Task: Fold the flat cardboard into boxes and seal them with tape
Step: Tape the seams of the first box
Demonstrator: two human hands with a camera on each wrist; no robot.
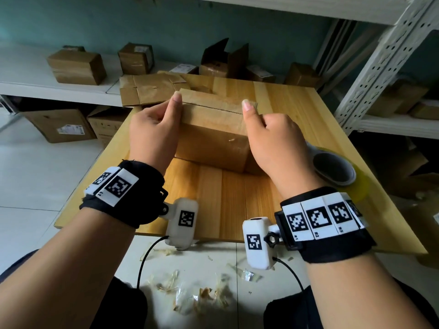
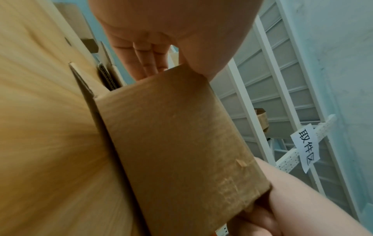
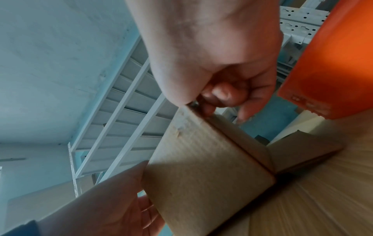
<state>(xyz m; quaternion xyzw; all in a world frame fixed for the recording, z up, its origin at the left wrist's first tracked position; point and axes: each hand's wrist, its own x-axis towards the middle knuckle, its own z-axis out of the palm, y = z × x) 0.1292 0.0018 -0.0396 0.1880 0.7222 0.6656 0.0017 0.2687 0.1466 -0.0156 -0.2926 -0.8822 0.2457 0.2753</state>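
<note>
On desk (image 1: 237, 205): matte brown corrugated cardboard box (image 1: 213, 141), squared.
Hands: left hand (image 1: 152, 136) and right hand (image 1: 275, 141) clamp its top corners, thumbs flat.

A plain brown cardboard box (image 1: 213, 136) stands upright on the wooden table (image 1: 240, 200), its top flaps folded nearly shut with a seam across. Flat cardboard (image 1: 147, 91) lies behind it at the far edge. A tape roll (image 1: 337, 172), seemingly yellowish, rests right.
</note>
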